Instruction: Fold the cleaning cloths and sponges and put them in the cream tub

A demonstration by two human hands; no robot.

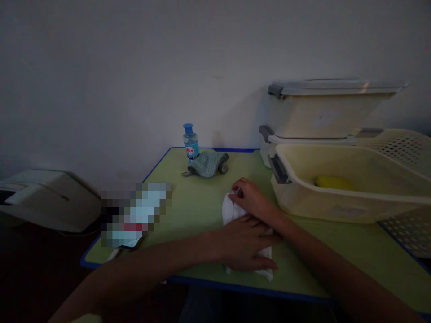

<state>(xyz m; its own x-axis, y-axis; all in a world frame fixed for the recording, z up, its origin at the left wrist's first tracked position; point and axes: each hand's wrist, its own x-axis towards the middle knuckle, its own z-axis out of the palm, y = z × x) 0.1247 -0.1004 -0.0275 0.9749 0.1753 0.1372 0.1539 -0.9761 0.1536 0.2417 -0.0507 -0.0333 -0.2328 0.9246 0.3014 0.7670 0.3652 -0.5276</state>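
Note:
A long, folded white cloth lies on the green table in front of me. My left hand rests flat across its near half, palm down, with the fingers stretched out to the right and reaching my right forearm. At the cloth's far end, my right hand has thumb and fingers closed on the edge. Much of the cloth is hidden under both hands.
A blue-capped bottle and a crumpled grey cloth stand at the table's back. On the left lies a blurred-out phone. An open cream bin holding something yellow is right, before stacked lidded boxes.

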